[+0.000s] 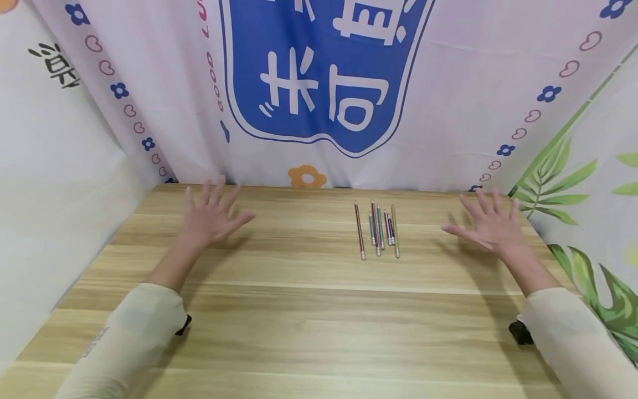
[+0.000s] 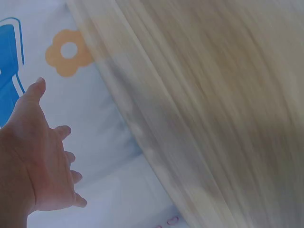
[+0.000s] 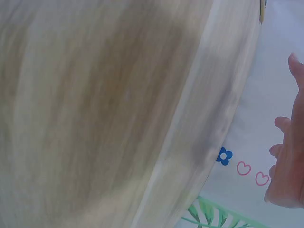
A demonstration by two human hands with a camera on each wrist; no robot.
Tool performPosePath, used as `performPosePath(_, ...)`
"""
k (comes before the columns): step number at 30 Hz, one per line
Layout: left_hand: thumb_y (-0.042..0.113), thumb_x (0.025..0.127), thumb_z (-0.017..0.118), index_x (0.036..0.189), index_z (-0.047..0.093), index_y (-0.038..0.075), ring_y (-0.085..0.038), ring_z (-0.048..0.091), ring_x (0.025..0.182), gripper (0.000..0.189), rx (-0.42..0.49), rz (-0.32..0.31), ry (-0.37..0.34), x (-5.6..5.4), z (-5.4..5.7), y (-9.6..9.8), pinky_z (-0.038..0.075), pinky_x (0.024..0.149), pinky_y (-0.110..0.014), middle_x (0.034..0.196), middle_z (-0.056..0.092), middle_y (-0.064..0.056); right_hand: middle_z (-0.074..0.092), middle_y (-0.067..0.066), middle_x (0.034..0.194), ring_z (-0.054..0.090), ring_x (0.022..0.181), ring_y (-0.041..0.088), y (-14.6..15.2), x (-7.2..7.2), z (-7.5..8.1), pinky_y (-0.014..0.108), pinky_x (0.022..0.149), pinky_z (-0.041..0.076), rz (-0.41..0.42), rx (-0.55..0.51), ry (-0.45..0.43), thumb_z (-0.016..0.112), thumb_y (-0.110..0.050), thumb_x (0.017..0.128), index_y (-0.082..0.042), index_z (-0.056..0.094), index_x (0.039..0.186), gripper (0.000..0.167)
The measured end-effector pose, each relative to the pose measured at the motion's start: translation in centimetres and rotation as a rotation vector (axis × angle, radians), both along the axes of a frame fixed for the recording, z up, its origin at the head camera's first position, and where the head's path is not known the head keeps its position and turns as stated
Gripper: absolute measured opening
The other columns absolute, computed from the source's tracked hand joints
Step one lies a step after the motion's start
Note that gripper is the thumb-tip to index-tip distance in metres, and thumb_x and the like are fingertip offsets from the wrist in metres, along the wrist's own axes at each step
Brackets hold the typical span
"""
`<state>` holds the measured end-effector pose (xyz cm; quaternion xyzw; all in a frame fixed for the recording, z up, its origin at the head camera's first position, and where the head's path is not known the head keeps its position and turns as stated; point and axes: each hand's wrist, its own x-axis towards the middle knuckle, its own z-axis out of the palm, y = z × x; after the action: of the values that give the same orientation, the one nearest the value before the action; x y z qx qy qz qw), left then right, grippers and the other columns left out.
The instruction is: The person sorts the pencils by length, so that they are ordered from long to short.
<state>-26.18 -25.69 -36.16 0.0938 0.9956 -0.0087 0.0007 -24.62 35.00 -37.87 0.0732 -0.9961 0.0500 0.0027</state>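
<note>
Several pencils lie in a loose group on the wooden table [image 1: 299,332], right of the middle in the head view. A dark red pencil [image 1: 359,230] is set apart at the group's left, and a tan pencil [image 1: 395,231] is at its right edge; a teal pencil [image 1: 380,227] and shorter ones lie between. My left hand [image 1: 209,219], fingers spread and holding nothing, is over the table's far left part. On the far right, my right hand [image 1: 493,227] is spread likewise, nearest to the tan pencil but well apart from it.
A printed curtain [image 1: 448,111] with a blue sign and flowers hangs behind the table's far edge. White cloth [image 1: 60,166] is at the left, and leaf-patterned cloth [image 1: 598,221] at the right. Dark wrist devices show under both sleeves.
</note>
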Motion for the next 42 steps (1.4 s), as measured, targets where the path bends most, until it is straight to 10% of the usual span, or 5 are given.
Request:
performPosePath(11,0.072,0.102,0.032,0.167,0.017,0.013,-0.047,-0.002,0.156,0.089,0.083,-0.044,-0.1,-0.1,-0.6,4.5,-0.007,0.12,-0.076,0.171,0.0,-0.022,-0.002,0.027,0.169,-0.015,0.154,0.049,-2.0,0.4,-0.1,0.079,0.115,-0.017,0.033,-0.042,-0.039,0.045,-0.077,0.095,-0.007,0.023,0.164,0.101)
performPosePath(24,0.05,0.102,0.056,0.16,0.032,0.0,-0.051,0.029,0.149,0.08,0.287,-0.158,-0.147,-0.1,-0.9,10.8,0.03,0.119,-0.07,0.163,0.029,-0.03,0.002,0.03,0.168,-0.003,0.153,0.056,-4.2,0.9,-0.1,0.078,0.117,-0.012,0.079,-0.049,-0.064,0.047,-0.074,0.096,-0.007,0.024,0.164,0.098)
performPosePath(35,0.037,0.099,0.068,0.153,0.043,-0.003,-0.041,0.041,0.144,0.072,0.445,-0.207,-0.22,-0.6,-1.4,15.4,0.036,0.121,-0.057,0.152,0.049,-0.025,0.032,0.034,0.159,0.031,0.144,0.058,-5.2,0.9,-0.7,0.075,0.116,0.027,0.148,-0.024,0.026,0.055,-0.068,0.095,-0.003,0.038,0.158,0.092)
performPosePath(38,0.032,0.097,0.071,0.152,0.045,-0.005,-0.032,0.062,0.112,0.071,0.481,-0.211,-0.23,-0.8,-1.4,16.5,0.045,0.116,-0.051,0.137,0.06,-0.024,0.036,0.034,0.157,0.035,0.142,0.057,-5.6,0.9,-0.8,0.074,0.115,0.031,0.154,-0.037,0.037,0.056,-0.067,0.095,-0.003,0.04,0.157,0.09)
performPosePath(42,0.029,0.097,0.073,0.151,0.046,-0.005,-0.017,0.049,0.068,0.069,0.519,-0.208,-0.25,-1.0,-1.4,17.8,0.055,0.104,-0.044,0.127,0.066,-0.021,0.04,0.034,0.155,0.04,0.139,0.057,-6.1,0.8,-0.8,0.073,0.113,0.036,0.156,-0.059,0.038,0.058,-0.066,0.095,-0.003,0.042,0.156,0.089)
